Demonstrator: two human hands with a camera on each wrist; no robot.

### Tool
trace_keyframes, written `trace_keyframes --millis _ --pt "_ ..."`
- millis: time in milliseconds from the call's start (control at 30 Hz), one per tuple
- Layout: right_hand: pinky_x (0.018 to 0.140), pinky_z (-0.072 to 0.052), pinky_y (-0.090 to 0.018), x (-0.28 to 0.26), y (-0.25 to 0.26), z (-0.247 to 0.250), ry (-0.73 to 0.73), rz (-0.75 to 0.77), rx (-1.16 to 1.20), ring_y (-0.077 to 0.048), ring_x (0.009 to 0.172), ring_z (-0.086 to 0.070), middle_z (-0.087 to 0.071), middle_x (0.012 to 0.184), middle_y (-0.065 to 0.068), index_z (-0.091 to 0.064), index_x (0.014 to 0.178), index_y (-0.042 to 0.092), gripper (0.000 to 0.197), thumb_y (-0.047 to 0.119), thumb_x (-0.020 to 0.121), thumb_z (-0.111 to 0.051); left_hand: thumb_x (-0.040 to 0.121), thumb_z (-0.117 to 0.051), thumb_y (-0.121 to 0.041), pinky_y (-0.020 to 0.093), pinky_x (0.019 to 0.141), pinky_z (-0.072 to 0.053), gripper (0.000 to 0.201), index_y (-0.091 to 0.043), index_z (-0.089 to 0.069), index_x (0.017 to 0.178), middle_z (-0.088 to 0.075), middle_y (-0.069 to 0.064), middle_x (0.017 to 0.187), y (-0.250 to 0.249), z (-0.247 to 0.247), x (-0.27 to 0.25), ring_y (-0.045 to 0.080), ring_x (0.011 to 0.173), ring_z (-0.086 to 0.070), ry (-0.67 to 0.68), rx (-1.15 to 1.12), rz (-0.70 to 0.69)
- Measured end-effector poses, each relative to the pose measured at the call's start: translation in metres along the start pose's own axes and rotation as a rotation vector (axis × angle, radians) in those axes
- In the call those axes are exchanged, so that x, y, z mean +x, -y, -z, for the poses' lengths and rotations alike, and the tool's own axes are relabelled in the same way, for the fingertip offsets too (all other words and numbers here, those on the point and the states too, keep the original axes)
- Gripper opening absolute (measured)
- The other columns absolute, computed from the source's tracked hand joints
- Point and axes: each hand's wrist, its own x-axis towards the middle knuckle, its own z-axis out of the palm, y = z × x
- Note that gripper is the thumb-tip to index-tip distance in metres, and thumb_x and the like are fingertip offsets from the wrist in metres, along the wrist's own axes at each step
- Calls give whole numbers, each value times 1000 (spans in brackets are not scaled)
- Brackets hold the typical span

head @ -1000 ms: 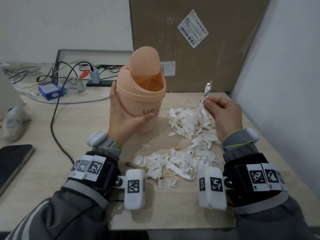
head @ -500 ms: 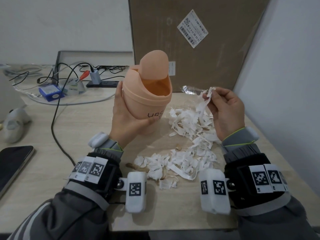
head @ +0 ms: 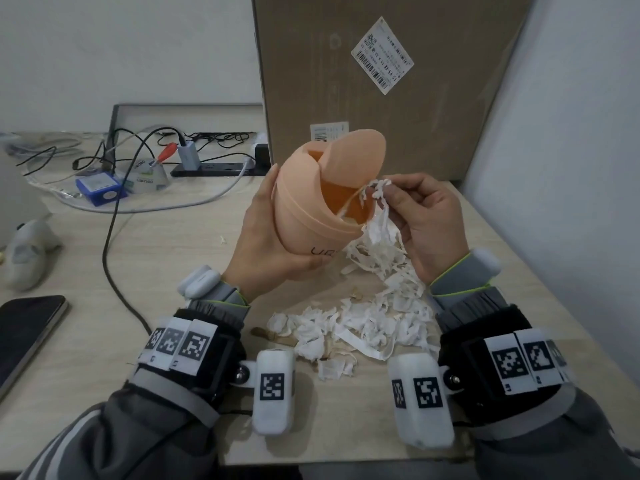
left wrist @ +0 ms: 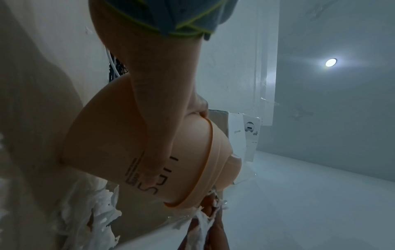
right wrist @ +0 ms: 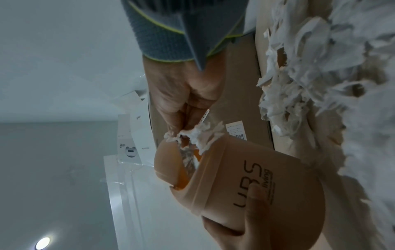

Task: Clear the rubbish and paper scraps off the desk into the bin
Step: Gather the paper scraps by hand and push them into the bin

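My left hand (head: 270, 244) grips a small peach-coloured bin (head: 311, 216) (left wrist: 132, 148) (right wrist: 256, 191) round its body, lifted off the desk and tilted to the right. Its swing lid (head: 353, 157) stands tipped open. My right hand (head: 426, 220) (right wrist: 181, 104) pinches a bunch of white paper strips (head: 375, 192) (right wrist: 198, 135) at the bin's mouth, some strips hanging inside and others trailing below. A heap of white paper scraps (head: 363, 323) (right wrist: 342, 76) lies on the desk (head: 156, 271) between my wrists.
A large cardboard box (head: 381, 81) stands right behind the bin. A white wall (head: 571, 168) closes the right side. Cables (head: 114, 237), a blue box (head: 98, 188) and a power strip (head: 211, 169) lie at the back left. A phone (head: 24, 334) rests at the left edge.
My left hand has lifted the bin and tilted it to the right. My right hand has carried the pinched strips left to the bin's opening.
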Motion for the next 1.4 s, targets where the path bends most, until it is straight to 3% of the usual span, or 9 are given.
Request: trace_keyframes --millis 200,467,567,633,733,933,1100,1233,1400 --pt "77 -56 -28 -5 -6 -4 75 144 -327 -17 80 -70 -73 82 -4 -71 85 4 11 -3 77 -71 49 -86 -54 50 116 -37 128 -60 1 143 -25 -14 151 -1 0 -1 15 144 -34 24 -35 -24" --pt "88 -43 -12 -5 -10 -2 159 336 -828 -7 95 -60 -66 96 2 -73 94 28 13 26 83 -68 50 -86 -52 48 116 -38 126 -62 0 140 -29 -9 153 -3 -2 0 12 142 -36 11 -38 -41" --pt "102 -39 -35 -4 -13 -1 230 283 -975 -15 113 -51 -58 108 2 -72 99 33 33 48 87 -46 50 -87 -52 48 115 -38 127 -57 0 144 -30 -7 154 -1 -2 -1 13 142 -38 8 -47 -30" --pt "103 -38 -32 -6 -10 -3 231 265 -932 -9 112 -49 -55 104 9 -71 102 32 37 47 91 -38 50 -87 -52 48 115 -39 130 -49 -2 148 -30 -8 153 -1 -2 0 13 142 -38 8 -61 -20" --pt "91 -33 -4 -8 -4 -4 142 325 -809 -4 106 -49 -57 99 20 -67 107 27 35 38 95 -36 50 -87 -52 48 115 -40 131 -40 -5 152 -31 -10 152 -1 -2 0 12 141 -38 -7 -82 -1" --pt "107 -26 -35 -7 -10 -4 335 235 -896 -2 117 -37 -54 106 37 -60 98 51 36 54 90 -26 50 -88 -54 48 115 -40 139 -26 -4 158 -32 -4 155 2 -2 0 13 142 -38 -41 -86 29" --pt "88 -42 -17 -4 -6 1 119 331 -740 -6 104 -57 -68 104 11 -69 102 26 27 36 93 -46 50 -89 -57 48 114 -40 137 -34 -4 155 -31 -6 155 9 -1 3 13 142 -38 -133 -81 47" --pt "65 -43 -11 -1 -13 8 -3 143 -844 0 68 -55 -67 83 11 -69 86 22 4 24 85 -65 49 -90 -58 51 113 -40 132 -44 -7 151 -31 -6 155 17 1 5 17 142 -38 -242 -74 64" --pt "79 -46 -26 -5 -23 12 296 -148 -1185 -10 87 -54 -55 110 11 -62 113 27 44 44 74 -73 50 -89 -61 52 112 -41 132 -42 -7 152 -34 -4 154 21 1 7 19 141 -39 -291 -66 68"
